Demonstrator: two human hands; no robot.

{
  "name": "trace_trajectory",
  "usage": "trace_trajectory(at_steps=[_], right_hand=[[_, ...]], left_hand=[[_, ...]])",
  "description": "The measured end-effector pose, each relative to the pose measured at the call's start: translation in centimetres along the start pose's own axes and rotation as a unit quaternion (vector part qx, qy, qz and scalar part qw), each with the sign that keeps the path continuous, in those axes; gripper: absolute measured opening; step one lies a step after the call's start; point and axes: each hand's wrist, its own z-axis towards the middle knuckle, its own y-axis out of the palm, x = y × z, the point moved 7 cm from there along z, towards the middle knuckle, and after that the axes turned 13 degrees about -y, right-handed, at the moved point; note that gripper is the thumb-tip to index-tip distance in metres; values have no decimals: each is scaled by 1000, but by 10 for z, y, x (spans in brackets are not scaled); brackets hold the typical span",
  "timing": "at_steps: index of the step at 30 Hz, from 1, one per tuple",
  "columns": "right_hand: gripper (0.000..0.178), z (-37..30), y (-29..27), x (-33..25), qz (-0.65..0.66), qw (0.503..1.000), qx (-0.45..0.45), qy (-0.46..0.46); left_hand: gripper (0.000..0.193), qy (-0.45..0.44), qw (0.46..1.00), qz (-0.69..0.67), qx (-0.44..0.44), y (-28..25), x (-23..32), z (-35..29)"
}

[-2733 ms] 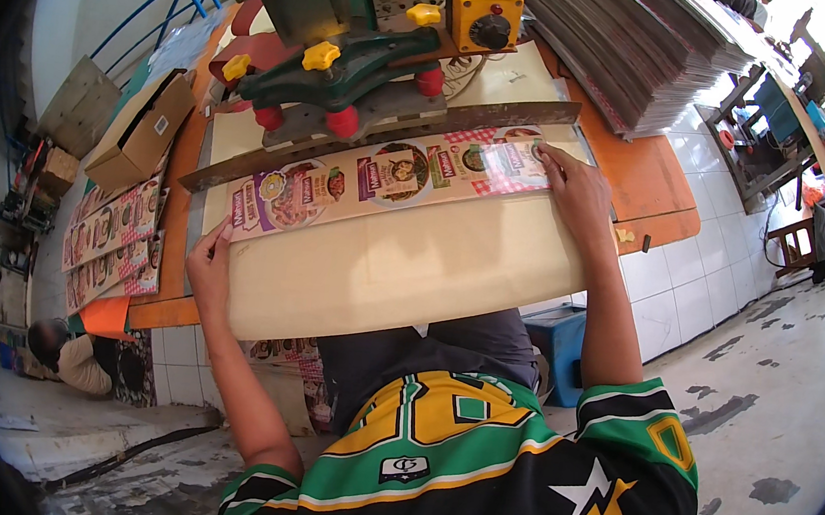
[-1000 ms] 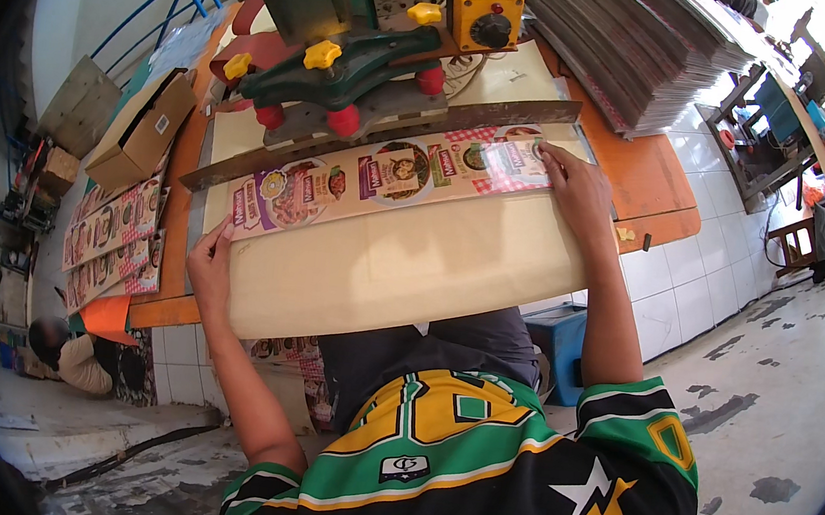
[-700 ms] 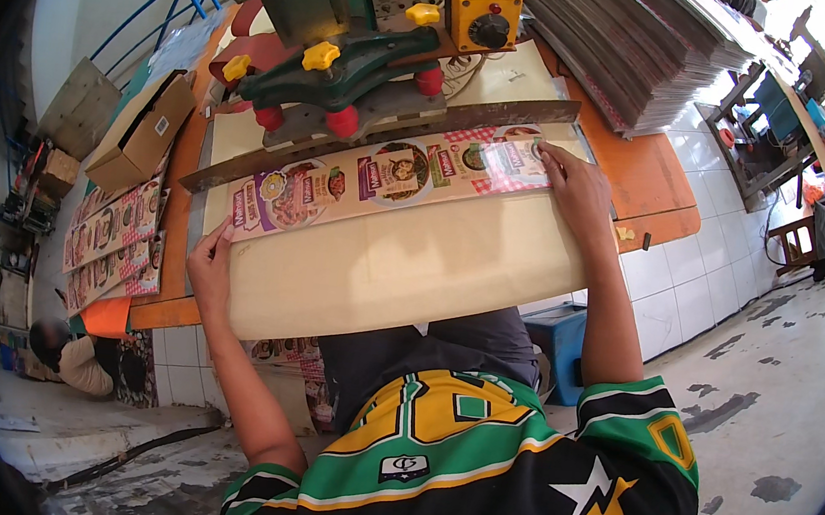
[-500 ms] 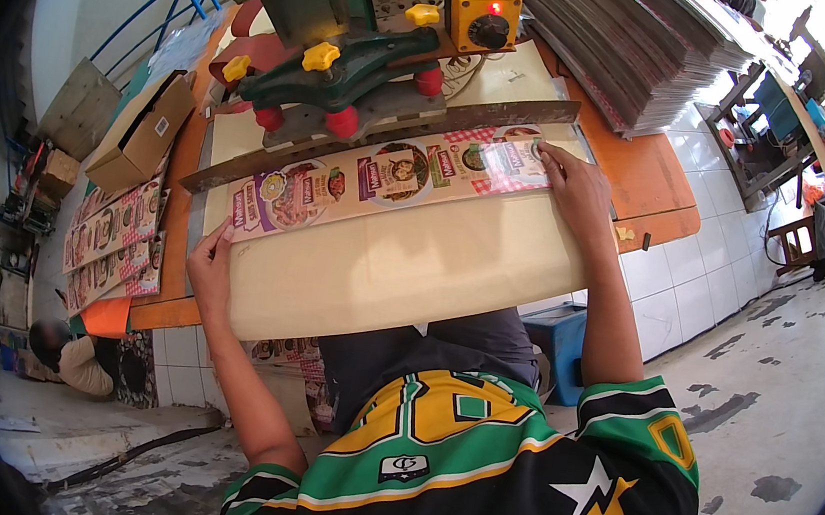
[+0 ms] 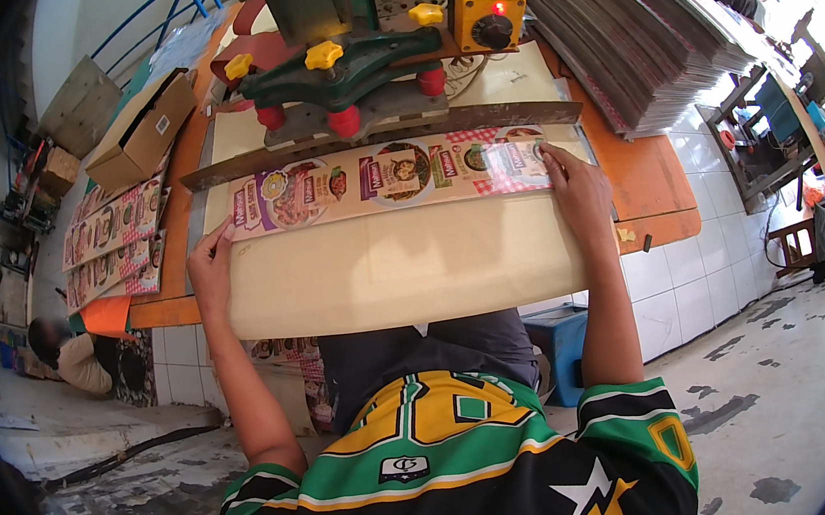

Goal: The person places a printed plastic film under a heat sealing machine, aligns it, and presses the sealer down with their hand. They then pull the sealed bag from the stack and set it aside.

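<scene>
A long printed plastic strip with pictures of food dishes lies across a cream-coloured sheet, close along a long metal bar. At the strip's near left corner, my left hand pinches its edge between thumb and fingers. My right hand grips the strip's right end, thumb on top. Above the bar sits a dark green press head with yellow knobs and red feet. The strip's far edge runs right up beside the bar.
A yellow control box with a lit red lamp stands behind the press, next to a gauge. Tall stacked sheets fill the back right. An open cardboard box and more printed strips are at left. A person crouches far left.
</scene>
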Motion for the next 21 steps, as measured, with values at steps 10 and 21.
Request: trace_trajectory(at_steps=[10, 21], right_hand=[[30, 0, -1, -1, -7, 1000, -9, 2], [34, 6, 0, 11, 56, 997, -32, 35]], left_hand=[[33, -3, 1000, -1, -6, 0, -2, 1], [35, -31, 997, -65, -27, 4, -8, 8]])
